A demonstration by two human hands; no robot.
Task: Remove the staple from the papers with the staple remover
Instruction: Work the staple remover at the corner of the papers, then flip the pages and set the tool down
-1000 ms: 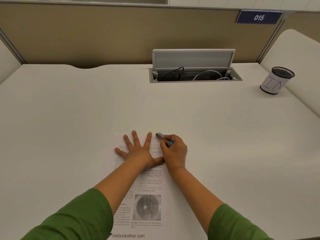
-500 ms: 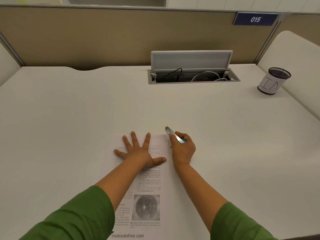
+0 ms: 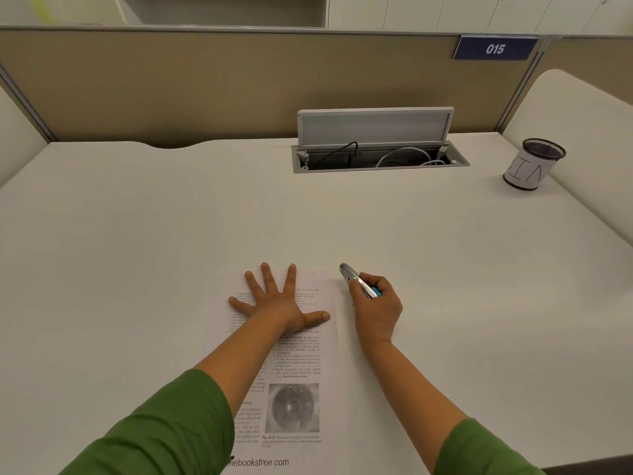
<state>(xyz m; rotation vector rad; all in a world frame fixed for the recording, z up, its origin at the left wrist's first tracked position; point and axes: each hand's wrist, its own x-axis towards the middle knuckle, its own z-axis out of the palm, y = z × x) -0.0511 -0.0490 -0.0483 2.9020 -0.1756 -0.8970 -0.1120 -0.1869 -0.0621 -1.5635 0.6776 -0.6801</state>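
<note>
My right hand (image 3: 376,308) has drawn the staple remover (image 3: 358,281) off the papers (image 3: 301,358) and now sits just right of their edge, metal tip aimed up and left. Its fingers are curled round the tool (blue end at my knuckles). My left hand (image 3: 274,299) lies flat on the top page, fingers splayed, thumb out toward the right. The papers rest on the white desk (image 3: 137,234). Staple: cannot tell.

White desk (image 3: 171,217), tan partition (image 3: 205,80), open cable box (image 3: 376,156)
</note>
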